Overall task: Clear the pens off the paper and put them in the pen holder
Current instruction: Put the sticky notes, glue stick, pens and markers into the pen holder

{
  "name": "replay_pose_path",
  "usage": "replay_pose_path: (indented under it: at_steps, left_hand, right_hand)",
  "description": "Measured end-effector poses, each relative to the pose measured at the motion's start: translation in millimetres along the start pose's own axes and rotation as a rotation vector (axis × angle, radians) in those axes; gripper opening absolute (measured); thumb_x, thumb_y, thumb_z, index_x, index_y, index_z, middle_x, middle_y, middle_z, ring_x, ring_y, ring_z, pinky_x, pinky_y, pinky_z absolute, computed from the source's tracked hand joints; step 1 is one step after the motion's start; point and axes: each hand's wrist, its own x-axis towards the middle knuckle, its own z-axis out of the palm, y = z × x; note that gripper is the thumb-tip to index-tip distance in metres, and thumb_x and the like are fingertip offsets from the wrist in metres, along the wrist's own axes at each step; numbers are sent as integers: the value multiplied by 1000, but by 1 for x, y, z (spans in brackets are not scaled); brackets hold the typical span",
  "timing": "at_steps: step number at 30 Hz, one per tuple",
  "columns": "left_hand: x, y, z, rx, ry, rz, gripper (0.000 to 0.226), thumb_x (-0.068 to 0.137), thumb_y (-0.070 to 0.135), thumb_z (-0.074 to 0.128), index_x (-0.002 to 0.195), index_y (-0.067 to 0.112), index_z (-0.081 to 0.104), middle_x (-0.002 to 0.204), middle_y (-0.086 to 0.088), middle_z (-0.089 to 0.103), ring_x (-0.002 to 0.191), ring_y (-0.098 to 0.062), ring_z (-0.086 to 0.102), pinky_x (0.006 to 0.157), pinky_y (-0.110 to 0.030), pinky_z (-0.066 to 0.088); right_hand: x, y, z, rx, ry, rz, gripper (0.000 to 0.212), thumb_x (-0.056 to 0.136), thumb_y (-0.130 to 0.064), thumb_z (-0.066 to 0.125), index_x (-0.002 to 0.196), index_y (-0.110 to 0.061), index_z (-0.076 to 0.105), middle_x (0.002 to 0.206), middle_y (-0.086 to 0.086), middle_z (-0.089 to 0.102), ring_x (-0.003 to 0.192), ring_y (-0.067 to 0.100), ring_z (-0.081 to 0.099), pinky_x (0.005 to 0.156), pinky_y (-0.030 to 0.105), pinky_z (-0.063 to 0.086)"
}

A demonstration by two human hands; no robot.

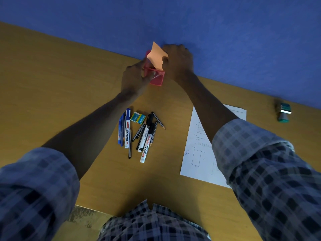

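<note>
At upper centre our left hand [134,80] grips the red pen holder [157,77] while our right hand [178,61] pinches an orange paper slip [156,55] above it. The pens [137,134] lie on the desk [52,84], left of the paper [199,153].

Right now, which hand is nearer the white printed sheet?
The right. The right hand is up at the pink pen holder, its forearm crossing over the printed sheet. The left hand grips the holder's far side.
</note>
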Motion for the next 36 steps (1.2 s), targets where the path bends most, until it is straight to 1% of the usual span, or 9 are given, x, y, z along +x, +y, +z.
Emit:
replay_pose_path:
  at_steps: [3, 6, 9, 15, 20, 24, 27, 31, 36]
  left_hand:
    - [-2, 4, 2, -5, 5, 29, 66, 93, 49, 57, 147, 16, 40, 120, 1, 70, 94, -4, 65, 76, -5, 45]
    - [-1, 3, 4, 29, -25, 24, 65, 92, 54, 57, 143, 14, 47, 121, -2, 70, 105, -15, 69, 89, -25, 56]
    - [0, 3, 5, 48, -26, 15, 58, 93, 51, 56, 137, 14, 54, 122, -3, 70, 107, -18, 69, 89, -26, 56]
    - [-1, 5, 5, -22, -23, 22, 50, 95, 47, 56, 134, 16, 55, 118, -1, 72, 103, -16, 71, 80, -18, 54]
    - [-8, 0, 0, -8, -43, -110, 77, 88, 48, 65, 148, 13, 33, 129, -4, 64, 115, -19, 64, 87, -23, 50]
    - [-32, -9, -4, 57, -56, -153, 60, 87, 40, 67, 137, 12, 48, 123, -6, 65, 109, -20, 63, 82, -27, 49]
    - [-62, -17, -6, 67, -154, -171, 41, 85, 30, 68, 121, 10, 62, 114, -7, 68, 102, -24, 64, 82, -32, 51]
    - [-97, -23, -9, 165, -324, -134, 44, 83, 29, 69, 123, 12, 63, 119, -9, 66, 107, -26, 61, 90, -36, 49]
    - [-118, -29, -12, 343, -393, -18, 50, 77, 33, 69, 124, 16, 64, 125, -6, 63, 122, -27, 51, 104, -42, 33]
  right_hand:
    - [-1, 0, 0, 30, -47, 14, 37, 92, -21, 57, 128, -20, 58, 125, 8, 62, 115, 29, 57, 93, 38, 48]
    - [1, -3, 0, 68, -117, 18, 42, 87, -22, 64, 129, -20, 59, 124, 8, 63, 115, 29, 57, 90, 37, 48]
    - [1, -7, 5, 41, -171, 0, 43, 85, -25, 69, 127, -18, 61, 120, 9, 65, 113, 29, 60, 91, 37, 48]
    - [-4, -10, 16, -118, -174, -114, 38, 102, -35, 37, 116, -8, 60, 119, 14, 61, 118, 30, 49, 95, 42, 37]
    - [-13, -2, 12, -10, 1, -101, 39, 95, -33, 44, 129, -17, 54, 126, 5, 56, 120, 25, 50, 94, 38, 43]
    - [-43, 0, 14, 104, 164, -71, 34, 94, -29, 47, 123, -15, 58, 121, 3, 61, 113, 20, 57, 89, 32, 50]
    - [-72, -4, 26, 205, 65, -32, 25, 93, -28, 53, 112, -14, 63, 111, 4, 67, 102, 20, 63, 85, 31, 53]
    - [-111, -13, 45, 295, -156, 23, 18, 89, -27, 58, 97, -13, 68, 95, 3, 71, 87, 20, 65, 81, 35, 55]
    - [-133, -31, 57, 329, -345, -62, 28, 83, -36, 66, 106, -20, 71, 104, 0, 69, 100, 20, 62, 83, 32, 48]
